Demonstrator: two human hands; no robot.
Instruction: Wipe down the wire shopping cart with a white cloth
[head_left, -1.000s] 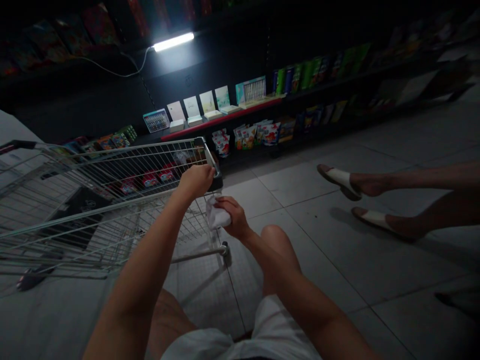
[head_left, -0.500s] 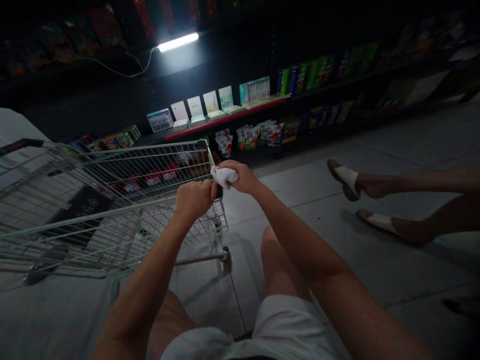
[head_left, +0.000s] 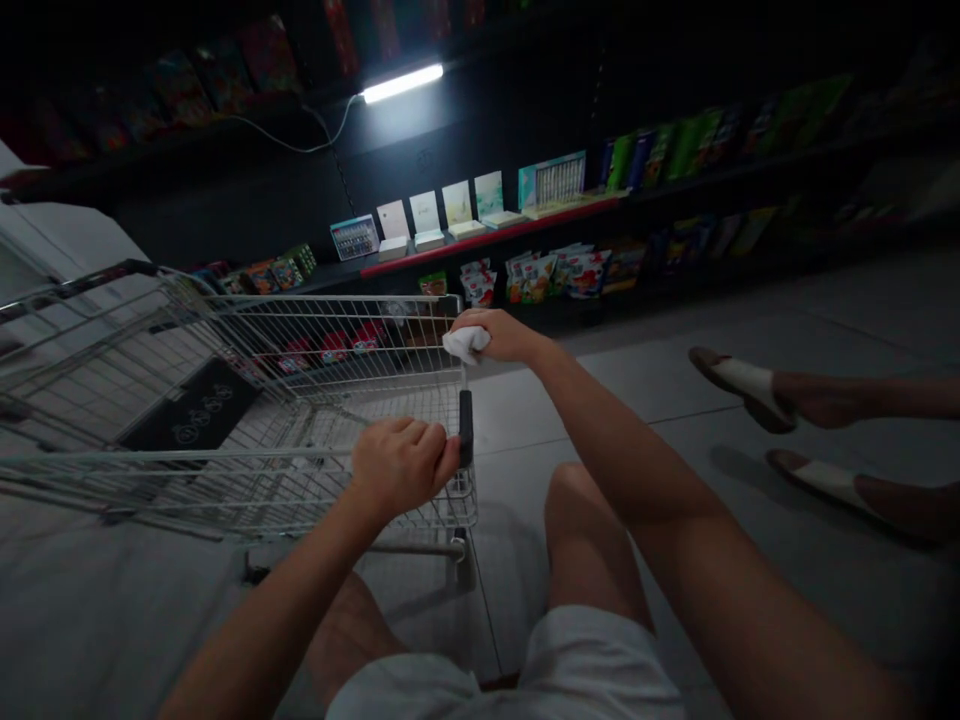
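My left hand is curled over the black handle of a wire shopping cart. My right hand pinches a crumpled white cloth or tissue at the far end of that handle, close to the cart's top corner. A dark flat item with a white print lies inside the cart's basket. Its other contents are too dim to make out.
Low black shelves hold cards and colourful packets beyond the cart, lit by a tube lamp. On the right, another person's feet in white slides stand on the grey tiled floor.
The view has swung left, with the cart turning along. My left hand now sits lower on the handle, and my right hand has stayed by the far end with the cloth.
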